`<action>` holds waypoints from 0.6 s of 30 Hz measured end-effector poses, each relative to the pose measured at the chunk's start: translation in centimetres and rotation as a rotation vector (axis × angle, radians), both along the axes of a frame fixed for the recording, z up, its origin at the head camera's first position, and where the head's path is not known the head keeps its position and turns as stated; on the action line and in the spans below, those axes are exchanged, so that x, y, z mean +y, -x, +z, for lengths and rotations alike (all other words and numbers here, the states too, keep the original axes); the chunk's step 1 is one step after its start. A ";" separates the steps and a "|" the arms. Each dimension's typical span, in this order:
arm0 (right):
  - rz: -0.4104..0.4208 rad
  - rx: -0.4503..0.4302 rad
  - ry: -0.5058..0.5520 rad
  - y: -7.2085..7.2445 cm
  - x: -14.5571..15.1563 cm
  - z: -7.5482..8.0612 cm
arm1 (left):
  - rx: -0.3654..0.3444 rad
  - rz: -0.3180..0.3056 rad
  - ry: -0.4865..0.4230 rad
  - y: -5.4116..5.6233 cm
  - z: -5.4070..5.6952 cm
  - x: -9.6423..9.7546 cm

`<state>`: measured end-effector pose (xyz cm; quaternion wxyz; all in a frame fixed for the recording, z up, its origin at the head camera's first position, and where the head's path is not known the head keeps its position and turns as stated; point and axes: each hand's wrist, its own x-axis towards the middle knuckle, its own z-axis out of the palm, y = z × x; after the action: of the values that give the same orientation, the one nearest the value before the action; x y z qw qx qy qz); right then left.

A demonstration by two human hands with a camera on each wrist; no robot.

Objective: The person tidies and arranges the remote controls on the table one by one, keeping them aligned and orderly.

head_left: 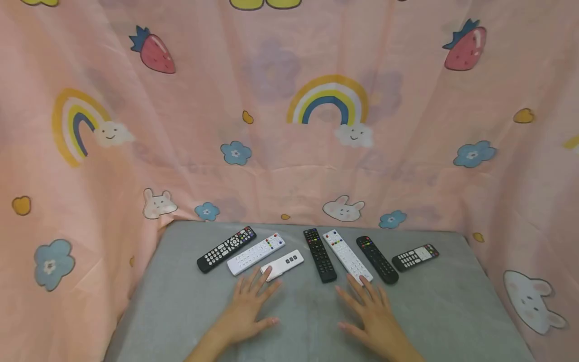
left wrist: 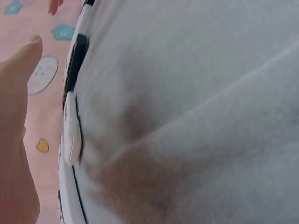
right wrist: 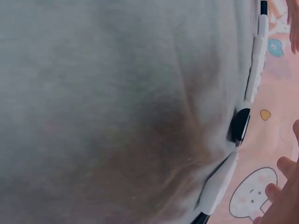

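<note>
My left hand [head_left: 244,311] is spread with straight fingers over the grey cloth, its fingertips overlapping the near end of a small white remote control [head_left: 289,261] in the head view. To the right, my right hand [head_left: 373,319] is likewise spread, fingertips at the near end of a long white remote [head_left: 346,254]. Neither hand holds anything. Between them lies a black remote [head_left: 319,255]. Left of the small one are a white remote [head_left: 256,253] and a black remote [head_left: 226,250]. Beyond the right hand lie a black remote [head_left: 377,260] and a shorter black remote [head_left: 415,257].
The remotes form a row near the back edge of the table, which a grey cloth [head_left: 307,332] covers. A pink printed curtain [head_left: 280,186] hangs behind and along both sides. Each hand's shadow falls on the cloth in the wrist views.
</note>
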<state>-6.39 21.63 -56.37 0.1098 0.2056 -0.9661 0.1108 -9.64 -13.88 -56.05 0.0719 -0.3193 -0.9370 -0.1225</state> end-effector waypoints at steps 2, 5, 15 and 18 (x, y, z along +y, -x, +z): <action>0.001 -0.005 0.013 0.5 -0.3 0.2 | -0.001 0.021 -0.010 0.2 -0.1 -0.5; 0.007 0.004 0.037 1.3 -0.8 0.4 | 0.018 0.057 -0.038 0.5 -0.3 -1.3; 0.033 0.011 0.121 3.8 -3.0 1.2 | -0.021 0.169 -0.151 1.0 -0.6 -3.6; 0.031 -0.030 0.159 4.6 -3.9 1.5 | -0.035 0.200 -0.201 1.3 -0.9 -4.2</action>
<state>-10.99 17.75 -54.86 0.1098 0.2093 -0.9525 0.1920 -10.94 -18.03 -56.93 0.0991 -0.2131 -0.9482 -0.2136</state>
